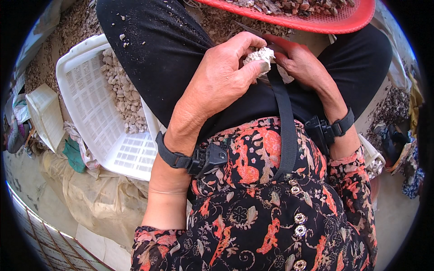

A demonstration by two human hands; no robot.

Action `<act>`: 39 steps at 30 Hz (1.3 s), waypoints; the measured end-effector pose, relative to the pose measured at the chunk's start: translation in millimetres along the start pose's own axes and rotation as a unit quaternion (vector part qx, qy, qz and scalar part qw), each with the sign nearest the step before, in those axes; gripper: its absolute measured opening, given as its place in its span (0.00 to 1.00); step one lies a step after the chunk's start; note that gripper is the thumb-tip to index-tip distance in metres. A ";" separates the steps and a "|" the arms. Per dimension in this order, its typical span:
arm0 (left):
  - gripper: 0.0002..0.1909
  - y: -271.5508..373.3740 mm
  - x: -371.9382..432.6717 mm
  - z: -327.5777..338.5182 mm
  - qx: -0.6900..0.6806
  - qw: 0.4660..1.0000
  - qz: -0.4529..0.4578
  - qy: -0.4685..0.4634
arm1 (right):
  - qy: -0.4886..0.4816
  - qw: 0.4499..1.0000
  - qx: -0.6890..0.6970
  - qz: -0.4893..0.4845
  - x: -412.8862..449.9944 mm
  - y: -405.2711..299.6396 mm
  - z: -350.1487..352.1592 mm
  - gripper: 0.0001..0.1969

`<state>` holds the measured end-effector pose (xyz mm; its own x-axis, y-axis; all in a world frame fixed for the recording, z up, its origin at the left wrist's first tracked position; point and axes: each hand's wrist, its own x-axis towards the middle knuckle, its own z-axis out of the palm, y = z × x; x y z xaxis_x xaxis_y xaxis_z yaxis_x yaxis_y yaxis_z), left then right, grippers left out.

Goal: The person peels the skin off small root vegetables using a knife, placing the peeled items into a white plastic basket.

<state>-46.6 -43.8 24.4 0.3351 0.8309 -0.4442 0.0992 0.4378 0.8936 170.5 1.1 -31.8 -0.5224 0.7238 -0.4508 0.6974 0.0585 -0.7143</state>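
My left hand [223, 73] pinches a rough, crumbly white lump [260, 58] between thumb and fingers, above my lap. Close beside it on the right, my right hand [300, 61] is curled around what looks like a knife. Its dark pointed blade [251, 30] sticks out to the upper left, behind the left fingers. The handle is mostly hidden by the right hand. To the left of my leg, a white plastic basket [86, 81] holds many pale lumps [123, 93]. A red plastic basket [349, 27] with brownish pieces [288, 6] lies beyond my hands.
Brown scraps [47, 62] cover the ground at upper left. A second white basket [45, 113] stands at far left, near a partly visible person [15, 137]. Crumpled plastic sheeting [91, 200] and a green cloth [73, 154] lie nearby. A dark strap [284, 128] crosses my lap.
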 end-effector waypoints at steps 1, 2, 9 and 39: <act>0.15 0.1 0.0 0.1 0.000 1.000 0.000 0.000 | 0.001 1.000 -0.001 -0.002 0.2 0.2 0.0 0.22; 0.15 0.1 0.1 0.4 -0.006 1.000 -0.001 -0.001 | 0.001 1.000 -0.002 -0.002 -0.2 -0.1 -0.4 0.22; 0.15 1.1 -0.4 0.1 0.000 1.000 -0.001 0.001 | -0.020 0.999 -0.006 0.046 -1.1 -11.0 -3.6 0.22; 0.15 3.2 -0.5 0.3 -0.001 1.000 -0.007 -0.003 | -0.021 0.999 0.003 0.024 -0.6 -5.9 -3.6 0.22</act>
<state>-46.1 -42.9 27.5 0.3392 0.8230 -0.4556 0.1009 0.4497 0.8875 168.5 2.9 -25.4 -0.5084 0.6967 -0.5062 0.7195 0.0207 -0.6942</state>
